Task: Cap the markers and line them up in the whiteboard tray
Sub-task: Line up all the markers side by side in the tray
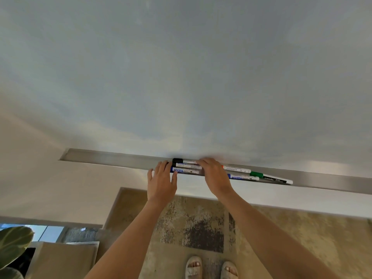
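Note:
A long metal whiteboard tray [112,159] runs below the whiteboard [181,77]. Three capped markers [188,166] lie side by side in it: two with black caps and, nearest me, one blue. My left hand [162,182] is spread flat, fingertips touching their cap ends. My right hand [214,176] lies palm down over their other ends, fingers curved on top. Right of that hand lie an orange-tipped marker [237,169], a second blue marker [244,177] and a green-capped marker [271,178], each at a slight angle.
A patterned rug [201,228] covers the floor under the tray, with my sandalled feet [211,268] on it. A plant leaf [14,244] and a beige box [62,258] sit at the lower left. The tray's left stretch holds no markers.

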